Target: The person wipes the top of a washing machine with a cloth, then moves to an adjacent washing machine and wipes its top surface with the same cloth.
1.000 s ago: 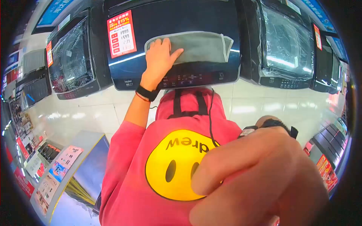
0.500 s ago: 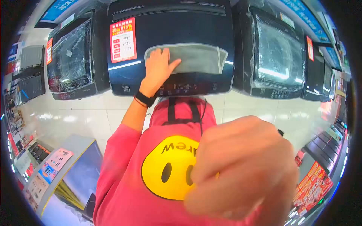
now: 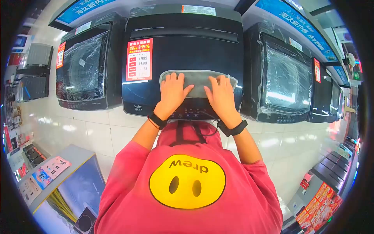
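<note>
Across the shop floor, dark washing machines stood in a row, the outermost swallowed by the view's black rim, and the lower figures on the red price sheet were too washed out to read. Crinkled clear film covered the machine on the left and the one on the right; the middle machine had its lid down, hiding its inside. There lay the grey cloth (pale edging and all), beneath both hands: left hand with fingers slightly parted, right hand with fingers a little bent, both thumbs out, inward.
</note>
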Demonstrator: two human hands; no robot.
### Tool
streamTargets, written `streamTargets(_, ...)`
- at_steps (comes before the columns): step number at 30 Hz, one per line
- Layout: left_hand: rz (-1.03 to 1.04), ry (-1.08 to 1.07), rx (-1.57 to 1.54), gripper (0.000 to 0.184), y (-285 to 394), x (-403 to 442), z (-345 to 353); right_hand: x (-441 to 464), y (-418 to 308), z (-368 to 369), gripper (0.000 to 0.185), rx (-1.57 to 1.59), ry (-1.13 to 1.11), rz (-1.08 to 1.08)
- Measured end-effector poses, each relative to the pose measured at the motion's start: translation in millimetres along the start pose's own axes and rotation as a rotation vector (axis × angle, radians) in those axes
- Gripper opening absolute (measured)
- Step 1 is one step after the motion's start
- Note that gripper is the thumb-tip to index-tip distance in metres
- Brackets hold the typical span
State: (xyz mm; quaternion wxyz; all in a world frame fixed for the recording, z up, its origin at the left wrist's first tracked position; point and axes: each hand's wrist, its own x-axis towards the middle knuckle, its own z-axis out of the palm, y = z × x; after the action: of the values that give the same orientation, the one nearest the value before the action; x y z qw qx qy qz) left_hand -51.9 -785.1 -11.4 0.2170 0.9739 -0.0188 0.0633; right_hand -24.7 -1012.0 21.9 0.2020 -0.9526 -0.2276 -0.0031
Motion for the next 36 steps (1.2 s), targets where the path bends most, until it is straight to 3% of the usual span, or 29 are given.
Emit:
streamTargets(4, 0.033, 0.016, 0.030, 0.046, -3, 6, 5, 3, 6, 11, 0.054, -0.026, -0.010, 0.098)
streamTargets(7, -0.028, -0.143, 0.044, 0.054, -4, 18, 1, 13, 16, 13, 0.053, -0.037, 0.019, 0.092)
streamTargets(11, 0.020, -0.114, 0.064, 0.055, -8, 50, 8, 36, 37, 20, 0.053, -0.025, 0.107, 0.086)
streamTargets(14, 0.110, 0.059, 0.043, 0.049, -14, 72, 20, 54, 51, 25, 0.053, -0.036, 0.145, 0.075)
streamTargets(18, 0.096, -0.002, 0.032, 0.052, -15, 79, 18, 67, 62, 18, 0.053, -0.023, 0.073, 0.071)
streamTargets(26, 0.065, -0.088, 0.079, 0.057, 6, 16, 5, 16, 29, 4, 0.051, -0.059, -0.119, 0.115)
streamTargets(31, -0.012, -0.079, 0.068, 0.056, 17, -18, 4, -5, 24, 6, 0.054, 0.007, -0.086, 0.126)
streamTargets(36, -0.024, -0.056, 0.026, 0.057, 7, 3, 18, 25, 44, 9, 0.058, 0.044, -0.055, 0.064)
